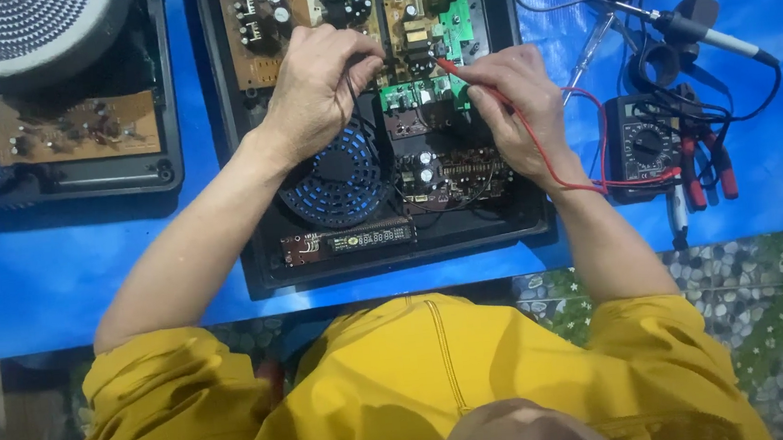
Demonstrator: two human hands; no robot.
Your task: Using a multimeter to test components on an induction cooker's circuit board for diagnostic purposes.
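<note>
Red probe (pixel 464 76) pinched in the right hand (pixel 518 108) touches the circuit board (pixel 414 37). Left hand (pixel 316 91) grips, probably, a second probe; testing is underway, needing steady tips.

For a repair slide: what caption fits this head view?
Both hands press probes onto a circuit board; multimeter alongside.

R hand (pixel 518 108) probing circuit board (pixel 414 37).
</note>
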